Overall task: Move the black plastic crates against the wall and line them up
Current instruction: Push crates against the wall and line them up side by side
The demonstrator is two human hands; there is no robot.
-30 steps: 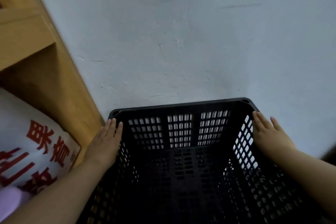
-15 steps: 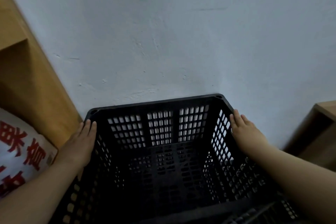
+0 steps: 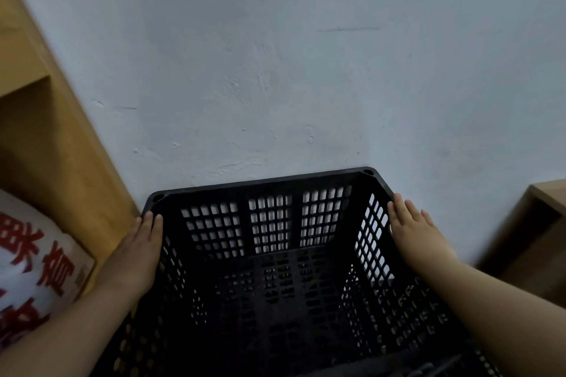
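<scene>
Both hands flat, fingers released, left hand (image 3: 134,257) and right hand (image 3: 416,232) pressing crate (image 3: 269,254) sides; push evenly, square to wall (image 3: 275,70)

A black plastic crate (image 3: 275,269) sits with its far rim at the pale wall (image 3: 306,70). The left hand (image 3: 134,257) lies flat on the crate's left rim, the right hand (image 3: 419,232) flat on its right rim, fingers extended.

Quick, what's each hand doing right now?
Left hand: open, flat against the left side of the black plastic crate.
Right hand: open, flat against the crate's right side.
</scene>
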